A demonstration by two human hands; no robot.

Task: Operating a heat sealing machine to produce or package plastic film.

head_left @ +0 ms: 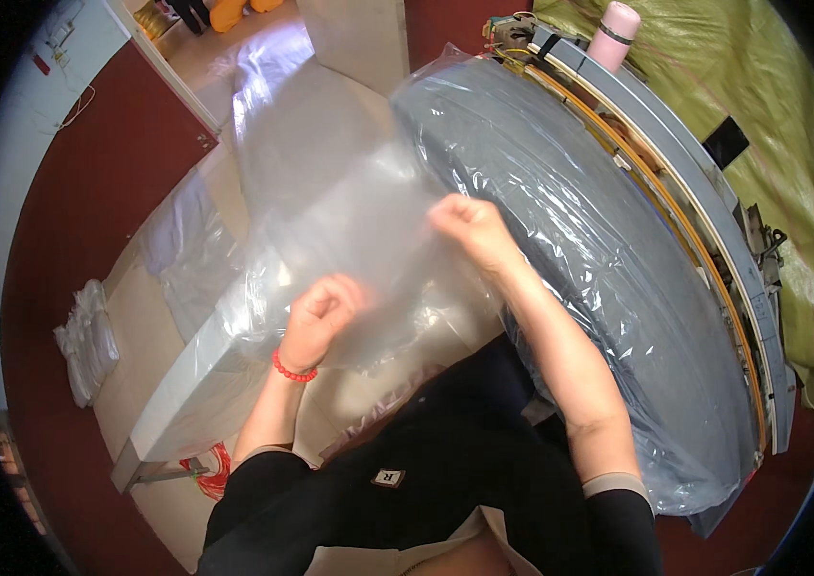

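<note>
Around us is a room with a dark red lower wall [71,226], a paler blue stretch above it and an open doorway at the upper left. In front of the body, between the two hands, spreads the clear plastic sheet [364,206], blurred and slightly milky. Our left hand [322,315], with a red beaded bracelet [294,372] at the wrist, has its fingers curled in what looks like a pinch on the near side of the film. Our right hand [469,230] pinches it with thumb and fingertips, higher and further out; blur hides the exact contact in both grips.

We judge the film to be very light, limp and slippery, apt to cling, crease or tear if tugged hard. It should handle best by its edges or corners, held apart in two light pinches.

Just to the right lies a big grey padded piece [560,230] under glossy plastic, with a curved-looking rail [661,173] beyond it. Past that we see a pink bottle [613,38], a dark phone [726,142] and a green cover [781,86]. To the left, a pale surface [181,394] carries more film, and a bundle of folded plastic [88,344] lies further out.
</note>
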